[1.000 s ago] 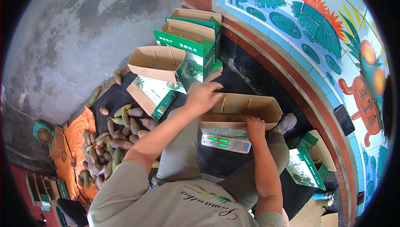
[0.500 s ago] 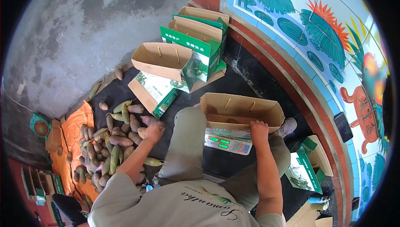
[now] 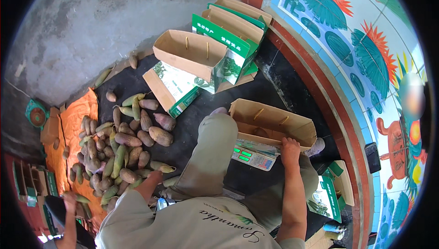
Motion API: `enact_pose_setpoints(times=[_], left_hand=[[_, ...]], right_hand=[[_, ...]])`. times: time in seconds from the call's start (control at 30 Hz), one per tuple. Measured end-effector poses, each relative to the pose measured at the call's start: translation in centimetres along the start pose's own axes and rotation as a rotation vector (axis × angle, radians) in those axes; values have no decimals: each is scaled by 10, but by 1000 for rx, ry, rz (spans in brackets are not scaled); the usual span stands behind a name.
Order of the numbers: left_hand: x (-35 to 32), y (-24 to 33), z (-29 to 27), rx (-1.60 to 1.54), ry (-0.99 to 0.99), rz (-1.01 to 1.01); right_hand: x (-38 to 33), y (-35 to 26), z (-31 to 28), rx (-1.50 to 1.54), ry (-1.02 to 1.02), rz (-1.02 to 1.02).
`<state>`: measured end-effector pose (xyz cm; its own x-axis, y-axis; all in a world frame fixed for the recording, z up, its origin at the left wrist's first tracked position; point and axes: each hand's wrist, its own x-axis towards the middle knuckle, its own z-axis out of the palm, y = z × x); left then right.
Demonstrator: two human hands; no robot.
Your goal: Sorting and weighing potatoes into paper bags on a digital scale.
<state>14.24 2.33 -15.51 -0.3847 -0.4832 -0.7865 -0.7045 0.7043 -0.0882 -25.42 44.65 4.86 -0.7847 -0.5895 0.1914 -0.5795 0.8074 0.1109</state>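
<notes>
My right hand (image 3: 290,152) grips the near rim of an open cardboard box (image 3: 296,131) with yellow cord handles. A rounded brown thing shows dimly inside it. The box rests on a digital scale (image 3: 261,161) with lit green displays, between my legs. On my left, my left hand (image 3: 154,178) is low at the near right side of a pile of root vegetables (image 3: 130,140), some green and long, others reddish brown. Its fingers are mostly hidden, so I cannot tell whether it holds anything. A greenish vegetable (image 3: 163,166) lies just beyond it.
Several green-and-brown cartons (image 3: 190,57) stand at the back; another carton (image 3: 325,198) sits at right. An orange cloth (image 3: 87,107) lies left of the pile. At lower left, another person's hand (image 3: 69,198) is at a green vegetable. A phone (image 3: 372,156) lies on the right ledge.
My left hand has drawn back toward me from the vegetables at the pile's right edge, which now lie uncovered. My right hand stays on the box rim. Another person's hand has appeared at lower left.
</notes>
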Motion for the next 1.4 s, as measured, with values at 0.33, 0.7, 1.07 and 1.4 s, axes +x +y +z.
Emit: enact_pose_setpoints(times=[0.33, 0.7, 1.07, 1.4], left_hand=[[-24, -1, 42, 70, -185, -12], [28, -6, 115, 78, -267, 308], [-5, 20, 37, -203, -39, 64], [9, 30, 24, -297, 32, -1]], right_hand=[[-2, -1, -6, 42, -31, 4], [3, -14, -12, 59, -25, -10], [7, -12, -9, 33, -103, 16], [6, -12, -3, 90, -72, 14]])
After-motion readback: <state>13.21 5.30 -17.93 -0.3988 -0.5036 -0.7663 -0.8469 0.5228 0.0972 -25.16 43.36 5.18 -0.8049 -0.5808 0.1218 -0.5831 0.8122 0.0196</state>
